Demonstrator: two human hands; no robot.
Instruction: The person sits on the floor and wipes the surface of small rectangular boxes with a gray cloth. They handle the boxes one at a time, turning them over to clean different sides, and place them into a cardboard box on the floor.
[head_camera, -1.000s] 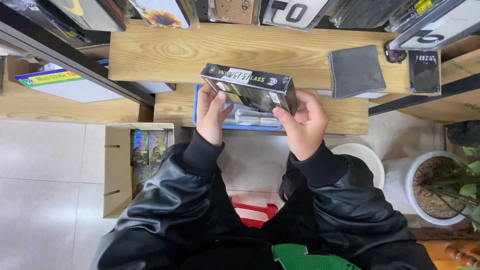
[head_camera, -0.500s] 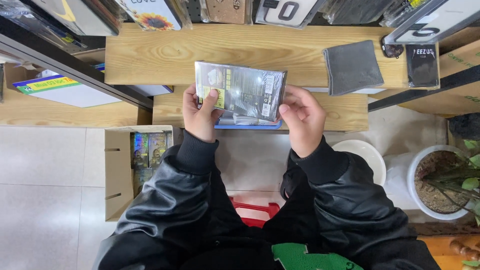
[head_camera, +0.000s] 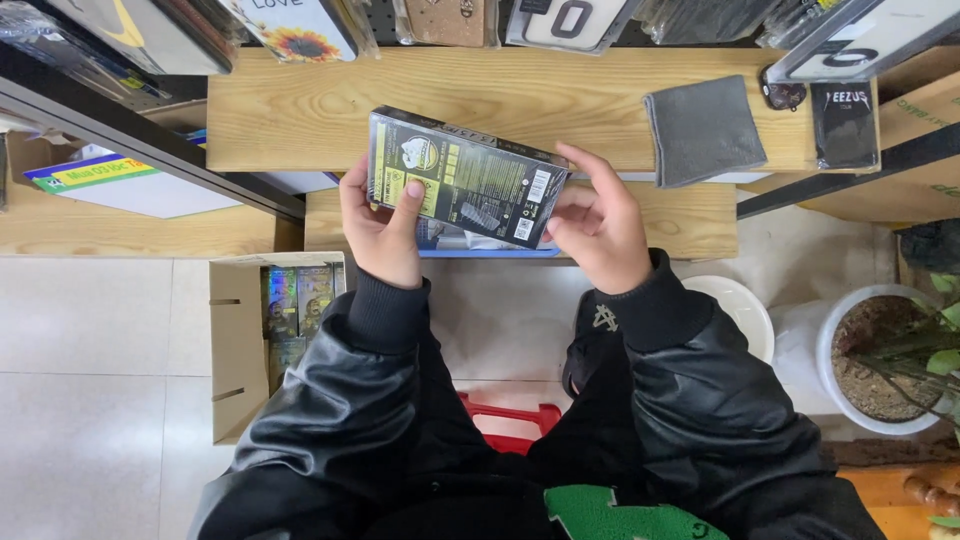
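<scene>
Both hands, left hand and right hand, hold the dark box up over the wooden shelf, not yet set down.

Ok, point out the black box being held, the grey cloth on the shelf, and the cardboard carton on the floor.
black box (head_camera: 470, 180), head view, middle of its printed face.
grey cloth (head_camera: 703, 128), head view, centre of the cloth.
cardboard carton (head_camera: 238, 345), head view, its left flap.
</scene>
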